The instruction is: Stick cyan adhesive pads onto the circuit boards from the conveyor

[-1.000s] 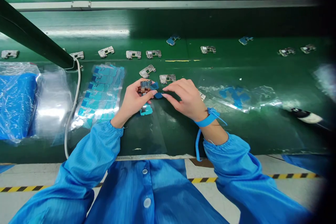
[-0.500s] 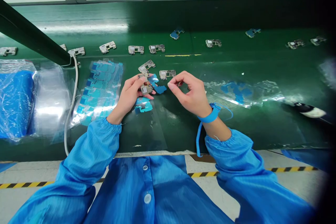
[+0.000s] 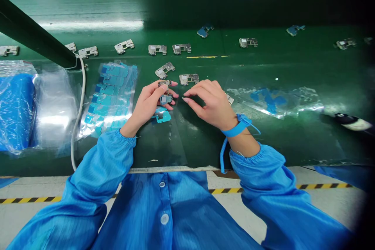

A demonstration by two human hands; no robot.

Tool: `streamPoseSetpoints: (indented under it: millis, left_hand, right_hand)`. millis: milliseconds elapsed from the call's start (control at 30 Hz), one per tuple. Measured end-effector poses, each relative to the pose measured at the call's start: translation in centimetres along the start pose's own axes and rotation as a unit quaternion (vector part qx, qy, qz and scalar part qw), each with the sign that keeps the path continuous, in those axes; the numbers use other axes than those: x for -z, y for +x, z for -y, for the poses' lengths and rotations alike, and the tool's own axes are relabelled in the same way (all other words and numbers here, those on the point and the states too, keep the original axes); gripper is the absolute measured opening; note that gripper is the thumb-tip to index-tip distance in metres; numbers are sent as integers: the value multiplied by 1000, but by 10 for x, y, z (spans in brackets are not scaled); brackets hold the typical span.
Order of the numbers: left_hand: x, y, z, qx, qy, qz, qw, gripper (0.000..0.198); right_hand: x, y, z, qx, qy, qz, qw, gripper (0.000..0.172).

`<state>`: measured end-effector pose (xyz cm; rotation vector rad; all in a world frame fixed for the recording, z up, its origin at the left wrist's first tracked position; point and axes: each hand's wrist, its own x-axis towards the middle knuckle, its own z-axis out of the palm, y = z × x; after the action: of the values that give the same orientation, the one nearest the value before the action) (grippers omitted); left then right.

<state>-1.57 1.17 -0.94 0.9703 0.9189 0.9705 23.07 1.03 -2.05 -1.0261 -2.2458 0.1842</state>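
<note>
My left hand (image 3: 150,99) is closed on a small phone circuit board (image 3: 166,99), thumb on top and fingers beneath. The lower part of this board looks blue, as if film lies on it; my thumb hides some of it. Just to the right is my right hand (image 3: 208,99), thumb and forefinger apart, with nothing visible between them. A blue wrist strap (image 3: 234,129) circles that wrist. Below my left fingers lies a light-blue film piece (image 3: 162,116) on a clear sheet. Another board (image 3: 230,99) shows partly behind my right hand.
Several loose boards (image 3: 157,49) lie in a row on the green surface (image 3: 202,152). Left of me are a sheet of blue film pieces (image 3: 109,97), a white cable (image 3: 79,125) and a plastic-wrapped blue bundle (image 3: 17,113). Clear film with blue scraps (image 3: 268,99) is at right.
The blue film sticking out between my hands no longer shows there; the held board's lower part now looks blue. My right thumb and forefinger have moved apart. The view has shifted slightly.
</note>
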Motion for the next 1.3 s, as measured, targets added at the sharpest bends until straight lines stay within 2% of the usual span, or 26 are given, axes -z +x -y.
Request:
streamPoseSetpoints:
  millis: [300, 467, 667, 733, 900, 1033, 1167, 1233, 1300]
  left_hand:
    - [-2, -1, 0, 8, 8, 8, 1000, 43]
    - [-5, -2, -3, 12, 6, 4, 1000, 35]
    - [-3, -2, -1, 7, 24, 5, 1000, 33]
    - [-2, -1, 0, 6, 32, 8, 999, 32]
    - [-2, 0, 0, 9, 35, 14, 999, 33]
    - [-2, -2, -2, -17, 56, 2, 998, 37]
    - [-2, -5, -2, -108, 191, -20, 975, 38]
    - [-3, -6, 0, -131, 256, -13, 958, 39]
    - [-3, -5, 2, -144, 288, -11, 947, 31]
  right_hand:
    - [0, 1, 1, -22, 37, 32, 999, 8]
    - [1, 1, 3, -10, 49, 38, 998, 16]
    - [2, 0, 5, -36, 58, 50, 996, 47]
    - [2, 0, 4, -35, 61, 45, 997, 50]
    - [0, 0, 0, -19, 64, 46, 997, 24]
    - [1, 1, -1, -14, 72, 21, 997, 13]
    - [3, 3, 1, -29, 67, -5, 997, 6]
    - [4, 4, 3, -24, 71, -20, 997, 5]
    - [5, 4, 6, -18, 77, -34, 996, 6]
